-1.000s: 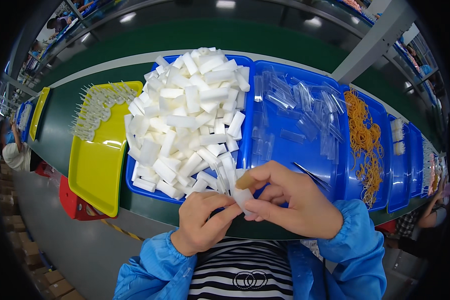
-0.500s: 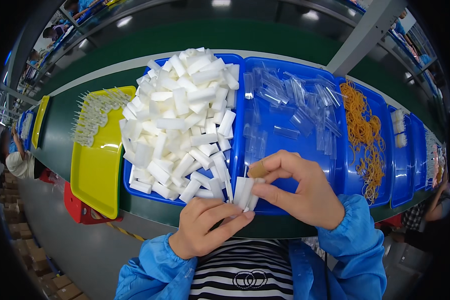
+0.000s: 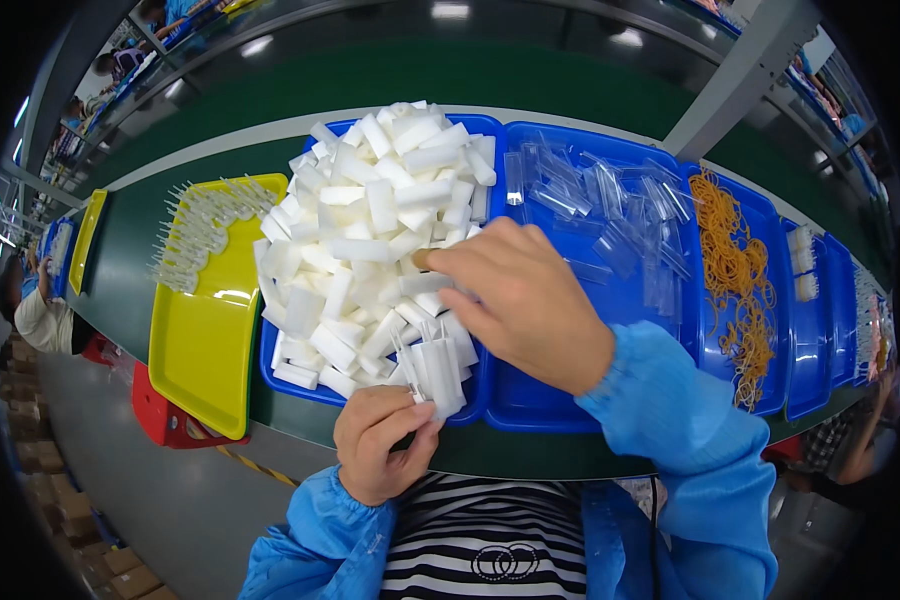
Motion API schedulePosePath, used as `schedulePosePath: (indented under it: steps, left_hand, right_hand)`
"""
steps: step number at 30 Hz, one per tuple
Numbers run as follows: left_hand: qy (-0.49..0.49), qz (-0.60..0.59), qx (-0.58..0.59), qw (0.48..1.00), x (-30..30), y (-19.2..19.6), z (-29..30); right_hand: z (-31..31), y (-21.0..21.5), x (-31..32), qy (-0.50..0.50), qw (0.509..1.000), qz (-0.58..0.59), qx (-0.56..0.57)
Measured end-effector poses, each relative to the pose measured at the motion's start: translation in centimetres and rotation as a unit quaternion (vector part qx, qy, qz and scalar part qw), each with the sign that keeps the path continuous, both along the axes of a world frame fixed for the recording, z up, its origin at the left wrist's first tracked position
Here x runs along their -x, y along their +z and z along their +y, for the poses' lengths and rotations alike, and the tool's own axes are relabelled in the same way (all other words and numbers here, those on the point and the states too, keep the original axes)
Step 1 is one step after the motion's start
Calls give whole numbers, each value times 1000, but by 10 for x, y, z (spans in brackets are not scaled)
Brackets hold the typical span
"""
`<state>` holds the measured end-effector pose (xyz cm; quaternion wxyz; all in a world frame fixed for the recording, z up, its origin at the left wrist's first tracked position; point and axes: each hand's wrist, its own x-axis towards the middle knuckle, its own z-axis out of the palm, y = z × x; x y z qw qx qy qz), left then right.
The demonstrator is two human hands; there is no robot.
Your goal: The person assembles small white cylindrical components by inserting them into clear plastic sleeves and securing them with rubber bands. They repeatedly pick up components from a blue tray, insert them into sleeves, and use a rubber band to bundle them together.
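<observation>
A heap of white foam pieces [image 3: 360, 250] fills a blue tray in front of me. My left hand [image 3: 385, 440] is closed on a small bundle of white foam sleeves [image 3: 436, 375], held upright at the tray's near edge; thin pale stems stick out of its top. My right hand [image 3: 520, 295] reaches over the heap's right side. Its thumb and index finger are apart at the foam, and a tan cover wraps the index fingertip. Whether these fingers grip a piece cannot be made out, and the other fingers are partly hidden.
To the right, a blue tray [image 3: 550, 400] holds clear plastic pieces [image 3: 610, 200]; beyond it lie orange rubber bands [image 3: 730, 260]. A yellow tray [image 3: 200, 370] at left carries white spiky parts [image 3: 195, 240]. A grey post [image 3: 735, 90] rises at the far right. Other people sit at both sides.
My right hand has left the bundle and moved left and away from me onto the foam heap. My left hand has shifted slightly left with the bundle.
</observation>
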<state>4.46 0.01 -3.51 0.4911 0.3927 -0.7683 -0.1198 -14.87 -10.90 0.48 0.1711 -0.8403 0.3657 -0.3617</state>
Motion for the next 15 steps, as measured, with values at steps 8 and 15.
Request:
schedulePosePath:
  steps: [8, 15]
  left_hand:
    - [22, -37, 18, 999, 0, 1, -3]
    - [-57, -84, 22, 995, 11, 16, -9]
  right_hand:
    - [1, 25, 1, 1, 998, 15, -65]
    - [52, 45, 25, 18, 913, -106, -393]
